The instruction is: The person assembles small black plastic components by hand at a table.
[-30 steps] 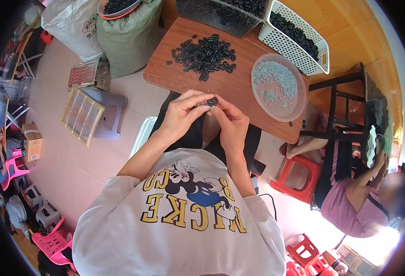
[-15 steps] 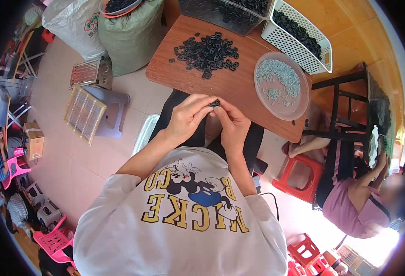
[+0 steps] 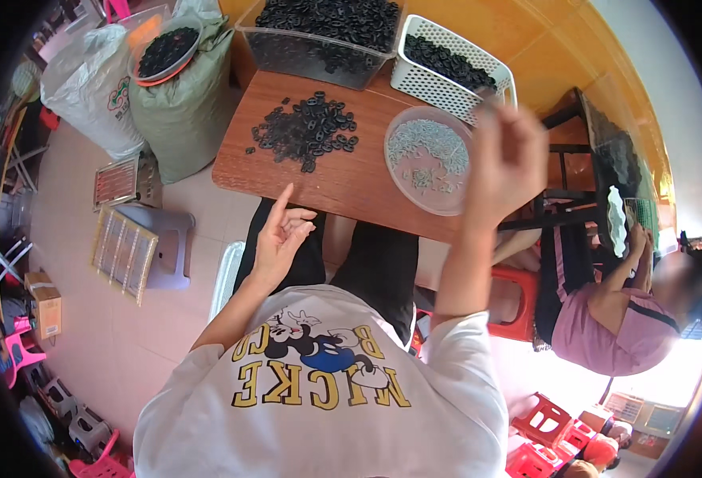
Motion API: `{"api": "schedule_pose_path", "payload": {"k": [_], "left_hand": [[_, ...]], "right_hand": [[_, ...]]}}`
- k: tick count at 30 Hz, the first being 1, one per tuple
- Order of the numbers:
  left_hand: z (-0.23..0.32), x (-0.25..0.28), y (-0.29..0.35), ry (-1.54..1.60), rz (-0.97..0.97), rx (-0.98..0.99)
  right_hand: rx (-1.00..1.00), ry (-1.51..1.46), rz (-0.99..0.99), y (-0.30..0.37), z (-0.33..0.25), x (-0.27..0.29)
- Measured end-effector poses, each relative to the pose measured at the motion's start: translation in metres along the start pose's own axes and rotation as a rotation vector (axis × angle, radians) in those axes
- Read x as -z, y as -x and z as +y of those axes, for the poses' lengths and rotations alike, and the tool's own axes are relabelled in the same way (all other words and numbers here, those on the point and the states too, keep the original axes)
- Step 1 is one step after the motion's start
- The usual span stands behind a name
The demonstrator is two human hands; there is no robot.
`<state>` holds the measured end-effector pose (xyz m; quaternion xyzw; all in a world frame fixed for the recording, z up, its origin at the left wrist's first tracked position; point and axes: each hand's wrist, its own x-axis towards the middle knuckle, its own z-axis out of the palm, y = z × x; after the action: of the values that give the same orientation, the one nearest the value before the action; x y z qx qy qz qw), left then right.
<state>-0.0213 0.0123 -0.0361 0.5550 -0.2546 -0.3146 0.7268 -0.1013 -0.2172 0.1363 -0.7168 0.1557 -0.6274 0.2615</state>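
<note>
My left hand (image 3: 277,243) is open near the table's front edge, index finger stretched out and the others loosely bent, with nothing in it. Beyond its fingertips lies a loose pile of small black oval pieces with holes (image 3: 309,131). My right hand (image 3: 510,155) is raised on the right, beside the white perforated basket (image 3: 450,89) of black pieces. Motion blurs its fingers; a dark smear shows at the fingertips, and I cannot make out whether they hold a piece. Left of that hand stands a round clear tray (image 3: 402,187) of small silvery pins or screws.
A clear bin (image 3: 311,56) full of black pieces stands at the back of the brown table (image 3: 351,187). Stuffed sacks (image 3: 183,119) and a grey stool (image 3: 172,247) are on the left. At the right, a person in a purple shirt (image 3: 606,331) sits near a black frame.
My hands have parted from a small black piece held between them. The right hand has swung far right and up toward the basket; the left has opened and moved left. The view has shifted.
</note>
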Motion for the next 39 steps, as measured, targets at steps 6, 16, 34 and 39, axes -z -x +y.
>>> {"api": "schedule_pose_path", "payload": {"k": [6, 16, 34, 39], "left_hand": [[-0.013, 0.005, 0.009, -0.074, 0.084, 0.052], [-0.021, 0.026, 0.012, -0.353, 0.020, 0.118], [-0.014, 0.032, -0.008, -0.204, 0.110, 0.111], [-0.008, 0.039, -0.010, -0.186, 0.171, 0.096]], "right_hand": [[0.146, 0.367, -0.125, -0.037, 0.059, -0.014], [-0.308, 0.031, -0.739, 0.165, 0.063, -0.092], [0.096, 0.122, -0.728, 0.177, 0.077, -0.110], [0.047, 0.135, -0.655, 0.163, 0.070, -0.103]]}}
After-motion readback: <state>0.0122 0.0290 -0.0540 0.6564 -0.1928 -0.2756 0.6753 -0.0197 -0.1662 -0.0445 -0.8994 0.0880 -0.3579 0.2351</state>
